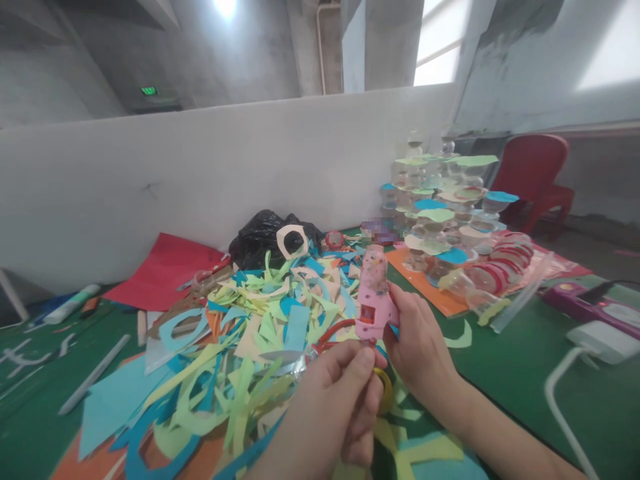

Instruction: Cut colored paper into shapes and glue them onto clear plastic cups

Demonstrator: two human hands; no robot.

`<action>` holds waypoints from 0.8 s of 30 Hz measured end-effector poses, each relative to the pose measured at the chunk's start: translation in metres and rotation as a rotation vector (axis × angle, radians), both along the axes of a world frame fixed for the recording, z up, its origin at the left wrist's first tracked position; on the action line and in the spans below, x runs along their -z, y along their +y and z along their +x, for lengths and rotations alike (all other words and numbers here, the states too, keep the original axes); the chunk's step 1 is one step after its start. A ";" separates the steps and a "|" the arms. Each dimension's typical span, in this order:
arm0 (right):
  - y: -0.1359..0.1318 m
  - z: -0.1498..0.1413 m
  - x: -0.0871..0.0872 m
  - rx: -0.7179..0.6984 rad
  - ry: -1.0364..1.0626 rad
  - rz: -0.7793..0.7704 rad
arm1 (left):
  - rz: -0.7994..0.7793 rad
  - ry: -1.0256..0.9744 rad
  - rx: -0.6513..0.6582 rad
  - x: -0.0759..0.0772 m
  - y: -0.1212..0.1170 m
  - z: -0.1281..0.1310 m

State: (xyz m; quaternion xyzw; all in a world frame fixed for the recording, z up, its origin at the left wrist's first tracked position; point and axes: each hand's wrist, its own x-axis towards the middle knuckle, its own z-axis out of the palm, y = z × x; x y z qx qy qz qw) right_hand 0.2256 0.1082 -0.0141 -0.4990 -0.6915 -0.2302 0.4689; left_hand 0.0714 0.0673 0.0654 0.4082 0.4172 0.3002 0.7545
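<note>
My right hand (419, 339) is closed round a small pink glue gun (374, 299), holding it upright above the table. My left hand (334, 399) is curled just below and in front of it, fingers pinched together on a small yellow ring-shaped piece (386, 388) that is mostly hidden. Both hands hover over a heap of cut paper scraps (260, 320) in blue, green, yellow and cream.
The green table (505, 380) also bears stacked clear cups with paper lids (445, 213), red sheets (165, 270), a black plastic bag (265, 237), a white adapter with cable (600, 340), a purple device (585, 300) and glue sticks (93, 377). A white partition and a red chair (535, 173) stand behind.
</note>
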 end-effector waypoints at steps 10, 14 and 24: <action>-0.001 -0.001 -0.003 -0.044 0.039 -0.035 | -0.045 0.006 -0.008 -0.003 0.002 0.000; -0.001 -0.001 0.001 -0.135 0.149 -0.182 | -0.013 -0.032 0.015 0.000 0.002 0.000; -0.006 -0.001 -0.021 -0.186 0.517 -0.719 | 0.008 0.020 0.079 -0.008 -0.006 0.000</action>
